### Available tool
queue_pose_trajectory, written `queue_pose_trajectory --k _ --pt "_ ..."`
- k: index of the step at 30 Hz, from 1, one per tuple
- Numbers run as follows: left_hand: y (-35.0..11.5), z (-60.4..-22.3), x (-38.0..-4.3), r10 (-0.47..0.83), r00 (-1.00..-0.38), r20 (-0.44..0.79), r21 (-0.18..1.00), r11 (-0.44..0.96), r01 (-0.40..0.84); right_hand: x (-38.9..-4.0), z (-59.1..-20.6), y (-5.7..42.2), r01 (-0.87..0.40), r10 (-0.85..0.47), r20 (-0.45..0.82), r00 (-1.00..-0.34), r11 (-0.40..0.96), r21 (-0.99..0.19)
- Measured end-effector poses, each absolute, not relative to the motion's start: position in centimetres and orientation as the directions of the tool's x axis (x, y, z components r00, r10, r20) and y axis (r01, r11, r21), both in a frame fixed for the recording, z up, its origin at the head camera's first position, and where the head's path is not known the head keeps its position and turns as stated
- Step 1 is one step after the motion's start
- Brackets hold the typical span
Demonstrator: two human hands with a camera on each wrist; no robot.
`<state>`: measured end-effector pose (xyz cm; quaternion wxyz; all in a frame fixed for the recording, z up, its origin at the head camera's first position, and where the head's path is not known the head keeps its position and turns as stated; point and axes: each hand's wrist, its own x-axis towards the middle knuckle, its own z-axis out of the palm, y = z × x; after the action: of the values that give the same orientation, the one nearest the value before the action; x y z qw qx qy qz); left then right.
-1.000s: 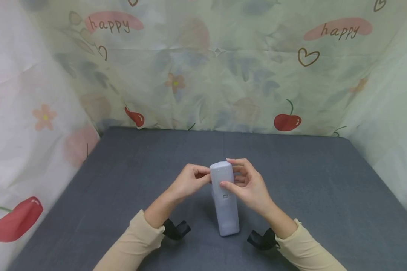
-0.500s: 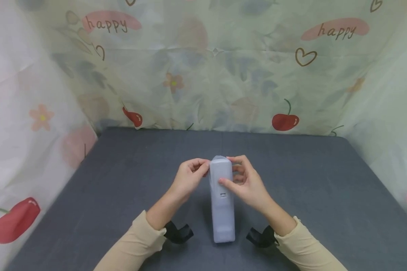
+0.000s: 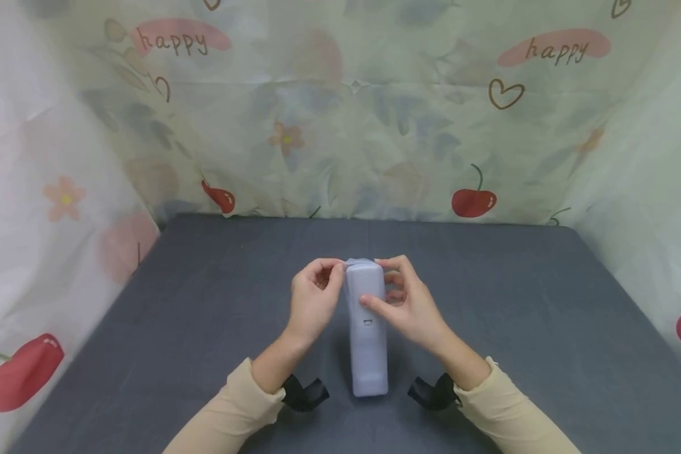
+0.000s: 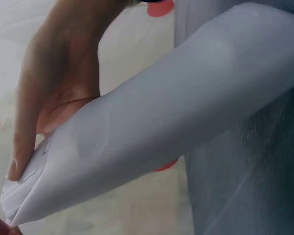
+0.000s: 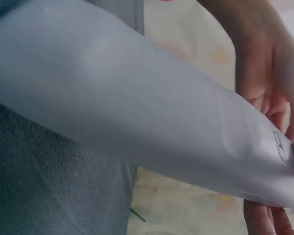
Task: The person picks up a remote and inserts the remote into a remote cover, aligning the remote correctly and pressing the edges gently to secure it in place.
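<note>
A long, pale grey plastic case (image 3: 370, 353) with rounded ends and a small rectangular catch on its face stands between my two hands, its far end raised. My left hand (image 3: 313, 296) pinches a thin pale edge at the upper left corner of the case with thumb and forefinger. On the other side, my right hand (image 3: 411, 306) grips the case, thumb on the face above the catch and forefinger at the top corner. The left wrist view shows the smooth side of the case (image 4: 137, 127); the right wrist view shows its other side (image 5: 152, 103).
Both hands work over a dark grey cloth-covered table (image 3: 250, 252). Black straps (image 3: 306, 394) hang at the wrists, below the beige sleeves (image 3: 232, 403). A printed curtain (image 3: 369, 145) with cherries and flowers closes off the back and both sides.
The case has turned from slightly tilted to nearly straight. My left hand has moved up to its top corner, and a thin pale layer now shows there behind the face. The right hand keeps its grip.
</note>
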<state>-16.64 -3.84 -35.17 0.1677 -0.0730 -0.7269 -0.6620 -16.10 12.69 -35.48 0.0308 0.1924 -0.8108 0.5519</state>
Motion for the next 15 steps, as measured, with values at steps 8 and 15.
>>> queue_pose_trajectory --k 8,15 --pt "-3.82 -35.44 -16.06 -0.123 -0.714 0.690 0.701 0.362 0.615 -16.58 -35.22 12.53 -0.355 -0.271 0.278 -0.922 0.302 -0.884" --pt "-3.74 -35.55 -15.72 -0.063 -0.650 0.758 0.612 0.416 0.673 -16.82 -35.51 12.29 -0.366 -0.241 0.303 -0.922 0.289 -0.885"
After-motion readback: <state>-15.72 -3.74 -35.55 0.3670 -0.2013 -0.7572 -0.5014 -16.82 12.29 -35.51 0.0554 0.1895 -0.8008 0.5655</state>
